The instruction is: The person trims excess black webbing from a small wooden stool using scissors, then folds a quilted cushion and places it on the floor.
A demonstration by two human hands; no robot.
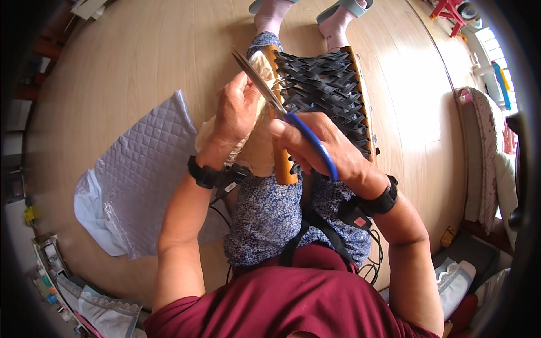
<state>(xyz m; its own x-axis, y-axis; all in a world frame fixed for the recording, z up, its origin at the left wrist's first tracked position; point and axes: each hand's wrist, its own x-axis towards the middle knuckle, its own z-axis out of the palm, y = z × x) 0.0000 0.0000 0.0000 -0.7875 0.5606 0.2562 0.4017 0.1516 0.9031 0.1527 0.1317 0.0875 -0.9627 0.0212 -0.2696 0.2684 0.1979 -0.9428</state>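
Note:
A pair of scissors [260,85] with blue handles is in my right hand [321,141], its fingers wrapped round the loops. The metal blades point up and left, nearly together. Just left of the blades, my left hand [236,110] is closed on a crumpled beige cloth [260,65]; the blades partly cover its fingertips. Across my lap and legs lies a wooden frame [286,172] with black woven straps [321,84] strung between its two rails. The cloth lies along the frame's left rail. A few thin pale strands show near the rail, by the blades.
A grey quilted mat [143,163] lies on the wooden floor [158,50] to my left, with a light blue cloth [93,211] at its edge. Black cables [375,256] hang by my right hip. A red stool [449,14] stands far right. A cushioned seat [479,158] is at the right.

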